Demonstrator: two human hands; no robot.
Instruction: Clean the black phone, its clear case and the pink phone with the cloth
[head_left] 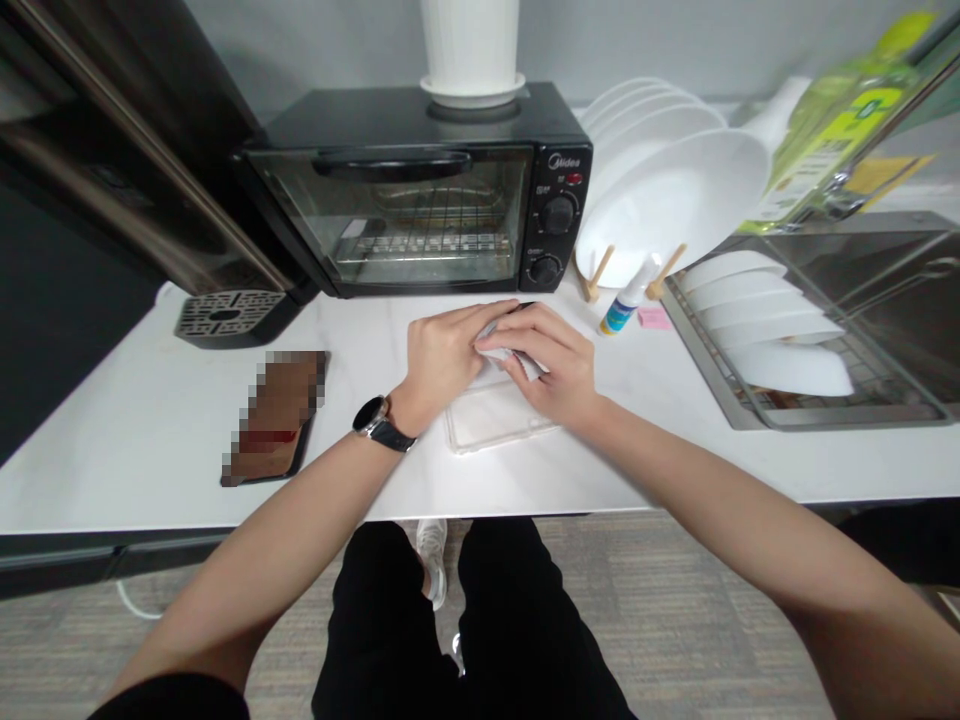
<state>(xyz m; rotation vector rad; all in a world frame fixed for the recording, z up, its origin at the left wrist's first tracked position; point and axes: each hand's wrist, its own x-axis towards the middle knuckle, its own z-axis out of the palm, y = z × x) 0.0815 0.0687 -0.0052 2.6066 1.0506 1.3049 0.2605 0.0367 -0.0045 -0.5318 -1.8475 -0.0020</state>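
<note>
White wipe [532, 367]: crumpled between the hands, in front of the toaster oven [420, 215]; probably bunched small so fingers can press through it.
Right hand [559, 355]: fingers curled over and thumb beneath, gripping the wipe.
Left hand [442, 355]: palm down, fingers extended toward the right's; whether it grips or merely steadies, I cannot tell.
Clear protective case [491, 415]: flat, in front of the oven, partly under the hands, apparently within easy reach.
Smartwatch [369, 414]: strapped on the left wrist.
Spray bottle [628, 300]: off the oven's front right corner, beside a pink slip [655, 318].
Dark-framed device [277, 420]: front-left of the oven, clear of the forearms, perhaps for free movement.
White plates [675, 195]: right of the oven, on edge by wooden pegs [600, 273], which likely prop them.
White bowls [780, 320]: farther right of the oven, tilted over the sink [720, 375], presumably draining.
White flowerpot [471, 45]: atop the oven, its saucer [472, 95] presumably catching drips.
</note>
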